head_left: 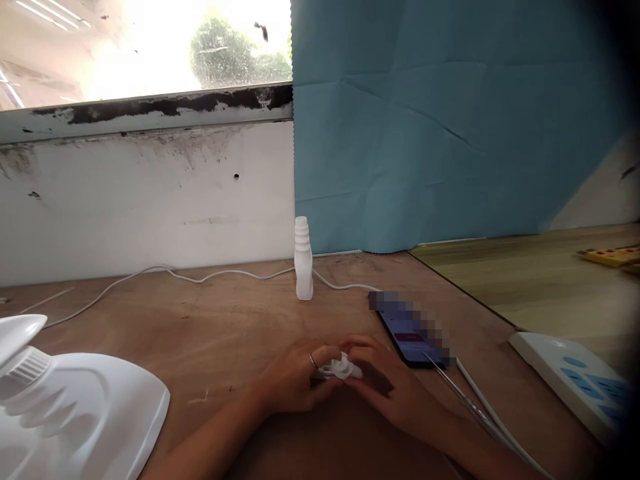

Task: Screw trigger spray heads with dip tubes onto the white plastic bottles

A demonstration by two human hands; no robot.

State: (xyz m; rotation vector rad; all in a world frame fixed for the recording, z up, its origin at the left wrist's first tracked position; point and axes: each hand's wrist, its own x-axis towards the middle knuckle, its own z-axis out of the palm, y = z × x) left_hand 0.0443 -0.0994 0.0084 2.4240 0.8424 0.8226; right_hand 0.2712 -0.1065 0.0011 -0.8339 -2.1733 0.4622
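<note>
My left hand (300,375), with a ring on one finger, and my right hand (387,383) meet low in the middle of the head view. Between their fingertips is a small white plastic piece (343,367) with a rounded front; both hands pinch it, and the fingers cover part of it. Behind them a white ribbed bottle (303,267) stands upright without a cap. Just beyond my right hand lies a phone (407,333) with its screen lit. A pair of metal tweezers (467,400) lies beside my right wrist, its tip over the phone's edge.
At the left stands a white lamp-like device (95,407) with a wide base and ribbed neck. A white cable (240,272) runs along the back of the wooden table (210,340). A white and blue power strip (570,373) is at the right, and a blue cloth (425,133) hangs behind.
</note>
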